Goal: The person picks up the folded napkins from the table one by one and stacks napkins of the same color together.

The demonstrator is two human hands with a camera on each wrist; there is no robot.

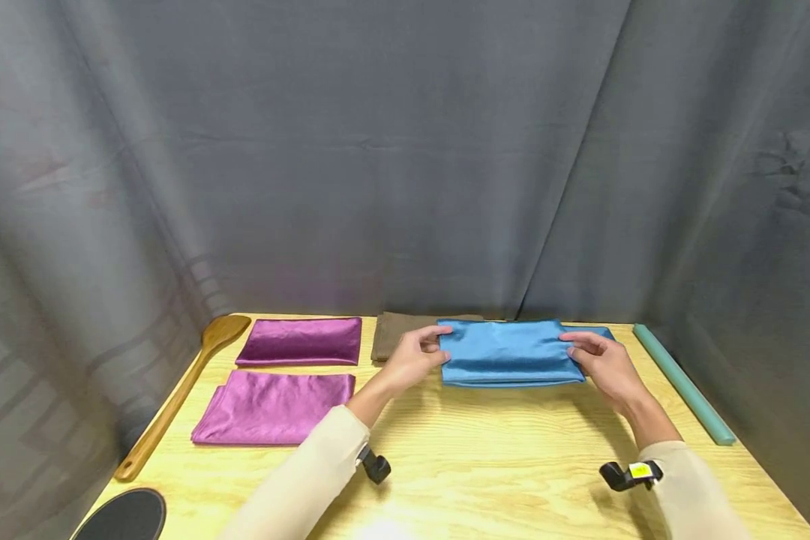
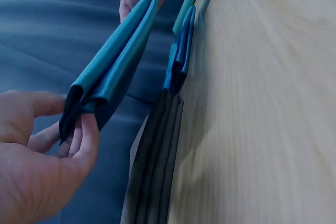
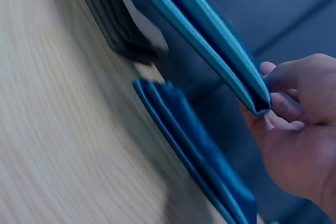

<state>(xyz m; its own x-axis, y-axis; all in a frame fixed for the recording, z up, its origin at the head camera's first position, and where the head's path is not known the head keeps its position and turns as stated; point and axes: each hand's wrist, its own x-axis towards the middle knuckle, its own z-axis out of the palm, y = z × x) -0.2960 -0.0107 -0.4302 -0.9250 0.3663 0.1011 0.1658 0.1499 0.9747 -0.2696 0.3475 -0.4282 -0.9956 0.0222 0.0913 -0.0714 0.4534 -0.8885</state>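
Observation:
Between my two hands a folded light blue satin cloth [image 1: 509, 351] is held up off the table. My left hand [image 1: 415, 362] pinches its left end, thumb and fingers on either side, as the left wrist view also shows. The right end is gripped by my right hand [image 1: 606, 369] in the same way. Layered folds of the cloth [image 3: 210, 51] show edge-on in the right wrist view. Beneath and behind it lies a second folded blue cloth [image 3: 191, 148], mostly hidden from the head view. Beside that one is a folded brown cloth [image 1: 393, 336], partly covered.
At the left lie a dark purple folded cloth [image 1: 304, 342] and a lighter purple one [image 1: 277, 409]. A long wooden spoon [image 1: 175, 397] runs along the left edge, above a dark round object [image 1: 124, 517]. A green rod [image 1: 685, 386] lies at right. Grey curtains [image 1: 391, 150] surround the table [image 1: 486, 465].

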